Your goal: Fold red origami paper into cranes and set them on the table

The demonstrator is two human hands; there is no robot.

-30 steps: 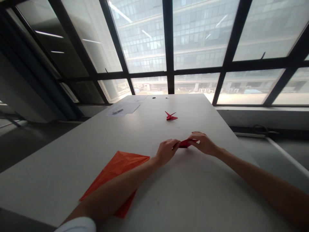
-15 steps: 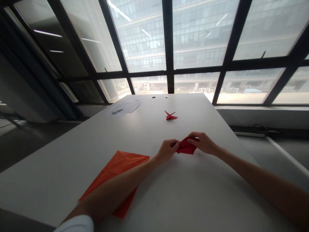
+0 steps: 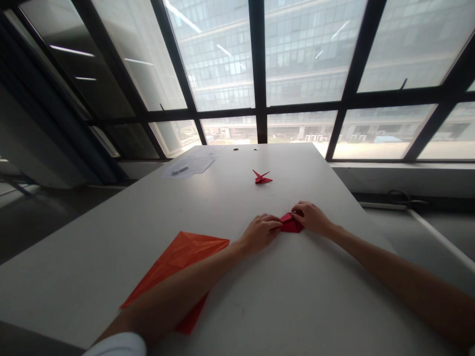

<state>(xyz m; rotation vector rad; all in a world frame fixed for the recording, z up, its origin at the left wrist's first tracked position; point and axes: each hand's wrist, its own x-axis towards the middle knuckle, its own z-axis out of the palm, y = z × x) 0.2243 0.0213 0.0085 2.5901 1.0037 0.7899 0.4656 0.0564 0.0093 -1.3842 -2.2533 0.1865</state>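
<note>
Between my hands a small folded red origami paper (image 3: 291, 225) rests on or just over the white table. My left hand (image 3: 261, 231) is closed at its left side, the fingertips on the paper's edge. On the right side my right hand (image 3: 312, 217) pinches the paper, thumb and fingers near its upper corner. Farther up the table lies a folded red origami crane (image 3: 262, 178) with two thin points sticking up. A creased orange sheet of paper (image 3: 178, 252) lies under my left forearm, which hides part of it.
The white table (image 3: 293, 291) reaches toward the large windows. White sheets of paper (image 3: 206, 161) lie at its far left with a white marker-like stick (image 3: 180, 169) on them. A dark cable (image 3: 403, 197) is on the floor at the right.
The red paper has been lowered and turned, now looking flatter and smaller. My left hand has shifted right, its fingers now laid over the paper's edge. The crane and orange sheet stay put.
</note>
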